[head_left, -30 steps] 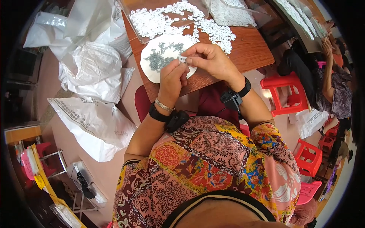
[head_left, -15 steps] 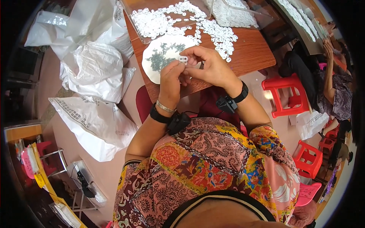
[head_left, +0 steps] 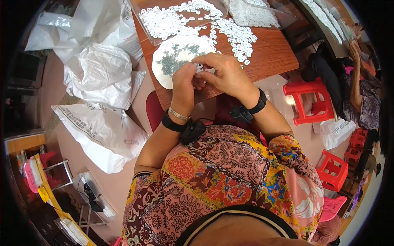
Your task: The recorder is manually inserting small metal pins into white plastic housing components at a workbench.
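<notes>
Between my two hands, over the near edge of a brown wooden table, is a small white plastic piece with holes. The fingers of my left hand pinch it from the left. My right hand grips it from the right with thumb and forefinger. Just behind my hands lies a round white plate, partly covered by them. It bears a scatter of tiny grey-green pieces, too small to name surely. Many similar white plastic pieces are spread across the table beyond.
Clear trays with white pieces stand at the table's far side. Large white sacks crowd the floor to the left. Red plastic stools stand at the right, where another person sits at a table.
My right hand's fingers have closed in around the white plastic piece, covering more of it. The piece has tilted slightly; both hands stay in nearly the same place.
</notes>
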### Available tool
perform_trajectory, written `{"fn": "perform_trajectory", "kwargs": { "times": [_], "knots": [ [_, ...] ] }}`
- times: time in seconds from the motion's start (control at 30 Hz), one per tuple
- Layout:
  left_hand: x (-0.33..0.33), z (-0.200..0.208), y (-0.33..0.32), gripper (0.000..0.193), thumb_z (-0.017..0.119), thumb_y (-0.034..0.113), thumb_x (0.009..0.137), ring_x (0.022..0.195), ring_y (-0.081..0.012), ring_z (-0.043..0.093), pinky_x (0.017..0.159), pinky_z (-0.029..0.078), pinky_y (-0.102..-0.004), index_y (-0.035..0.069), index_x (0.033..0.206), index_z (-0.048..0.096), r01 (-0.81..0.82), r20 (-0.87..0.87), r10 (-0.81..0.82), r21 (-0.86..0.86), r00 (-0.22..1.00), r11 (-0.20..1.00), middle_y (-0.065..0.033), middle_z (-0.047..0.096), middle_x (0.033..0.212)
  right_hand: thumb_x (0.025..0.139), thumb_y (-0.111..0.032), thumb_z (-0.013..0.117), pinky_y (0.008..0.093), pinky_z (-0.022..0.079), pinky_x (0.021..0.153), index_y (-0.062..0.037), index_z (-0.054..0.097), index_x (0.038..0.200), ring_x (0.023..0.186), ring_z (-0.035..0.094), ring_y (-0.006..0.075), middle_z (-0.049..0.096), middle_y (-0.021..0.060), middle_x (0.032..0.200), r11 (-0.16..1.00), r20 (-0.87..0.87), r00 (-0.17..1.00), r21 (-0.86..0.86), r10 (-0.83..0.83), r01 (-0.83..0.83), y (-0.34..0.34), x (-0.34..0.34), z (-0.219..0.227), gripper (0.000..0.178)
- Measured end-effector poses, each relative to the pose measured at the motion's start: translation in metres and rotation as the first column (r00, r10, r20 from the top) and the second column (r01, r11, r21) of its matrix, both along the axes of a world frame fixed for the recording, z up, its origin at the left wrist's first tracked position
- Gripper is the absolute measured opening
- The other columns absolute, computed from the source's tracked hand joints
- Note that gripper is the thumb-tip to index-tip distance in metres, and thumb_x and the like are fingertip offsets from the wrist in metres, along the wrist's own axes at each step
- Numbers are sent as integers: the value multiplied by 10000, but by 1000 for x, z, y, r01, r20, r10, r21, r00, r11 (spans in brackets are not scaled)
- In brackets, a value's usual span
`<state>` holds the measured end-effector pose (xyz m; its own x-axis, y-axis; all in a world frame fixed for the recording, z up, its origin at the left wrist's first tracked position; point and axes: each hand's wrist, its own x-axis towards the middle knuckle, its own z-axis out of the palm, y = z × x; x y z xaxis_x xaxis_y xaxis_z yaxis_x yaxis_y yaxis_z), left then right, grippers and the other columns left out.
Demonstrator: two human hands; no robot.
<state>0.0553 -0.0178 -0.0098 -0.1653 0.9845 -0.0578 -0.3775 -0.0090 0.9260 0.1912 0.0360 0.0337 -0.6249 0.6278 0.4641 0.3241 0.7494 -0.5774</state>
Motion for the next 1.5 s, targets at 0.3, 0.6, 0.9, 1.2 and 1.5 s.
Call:
{"fn": "perform_trajectory", "kwargs": {
  "times": [0.3,0.6,0.9,1.2,1.5],
  "knots": [
    [-2,5,-1,258,428,191,928,508,-86,504,461,380,-207,22,799,574,-7,-21,7,32,1000,999,-25,560,615,732,-68,691,347,514,660,-29,624,1040,772,637,289,652,132,866,997,22,1000,72,-13,11,-8,-5,6,318],
    [-1,4,-5,297,390,176,941,503,-97,515,454,395,-211,-22,878,603,-17,74,13,47,997,999,-41,574,624,789,-71,630,358,509,607,-23,614,982,704,634,324,636,157,793,999,41,999,-40,12,-10,-11,-6,9,199],
    [0,12,-13,306,390,170,948,500,-107,517,445,405,-218,-44,875,595,-85,71,75,154,995,984,-60,585,681,786,-100,642,369,515,588,-32,620,980,686,639,310,636,139,759,994,50,998,97,42,-47,-7,-10,9,206],
    [-2,13,-7,297,390,165,950,526,-99,508,462,393,-218,-6,778,563,-98,76,86,174,993,980,-36,537,667,770,-132,680,358,507,583,-42,631,955,672,632,295,630,121,762,995,5,1000,94,31,-31,-6,-11,16,211],
    [-2,13,-10,275,412,166,912,487,-75,448,445,344,-211,18,720,543,-141,-111,165,201,980,969,-18,523,599,770,-109,678,352,492,577,-35,621,892,646,617,298,618,126,740,988,16,999,152,36,-38,-8,-14,11,155]
  ]
}}
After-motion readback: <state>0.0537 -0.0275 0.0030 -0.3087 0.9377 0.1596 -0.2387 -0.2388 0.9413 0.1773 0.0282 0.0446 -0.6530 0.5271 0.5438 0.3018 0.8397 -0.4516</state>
